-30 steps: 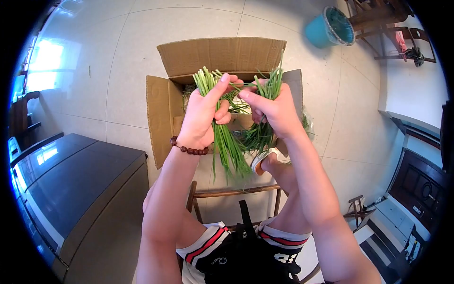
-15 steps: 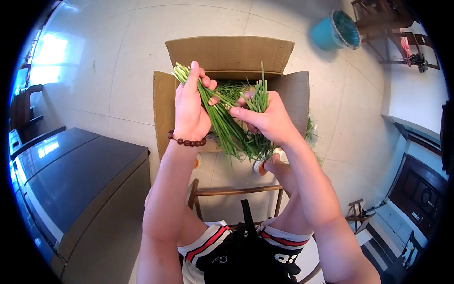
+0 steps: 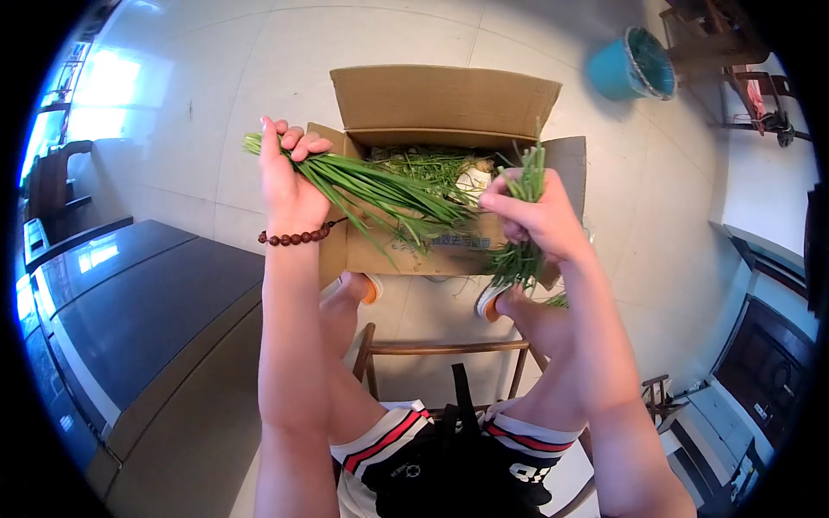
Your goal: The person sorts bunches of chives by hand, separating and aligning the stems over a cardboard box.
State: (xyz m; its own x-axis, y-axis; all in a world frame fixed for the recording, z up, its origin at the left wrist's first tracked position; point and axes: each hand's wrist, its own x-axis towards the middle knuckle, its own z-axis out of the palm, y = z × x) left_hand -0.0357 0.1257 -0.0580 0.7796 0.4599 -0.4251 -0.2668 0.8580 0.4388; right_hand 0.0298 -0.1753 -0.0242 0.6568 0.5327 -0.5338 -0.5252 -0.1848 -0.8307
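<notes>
My left hand (image 3: 295,177) is closed around a bunch of long green chives (image 3: 380,190), their pale cut ends poking out at the upper left and their leaves trailing right over the box. A second bunch of chives (image 3: 520,259) is gripped in my right hand (image 3: 544,214), pointing up and down through the fist. Both hands are over an open cardboard box (image 3: 445,99) with its flaps spread. Inside the box lie loose green trimmings (image 3: 414,166) and something whitish (image 3: 473,180) that I cannot make out.
A teal bucket (image 3: 611,71) with a plastic liner stands at the upper right, near wooden furniture (image 3: 704,39). To the left is a dark glossy cabinet (image 3: 147,285). A wooden chair bar (image 3: 449,348) crosses between my legs. Some green scraps (image 3: 557,300) lie right of the box.
My hands have moved apart, the left one going left with its chives and the right one slightly right. The two bunches, overlapping before, are now separate. The view has shifted slightly.
</notes>
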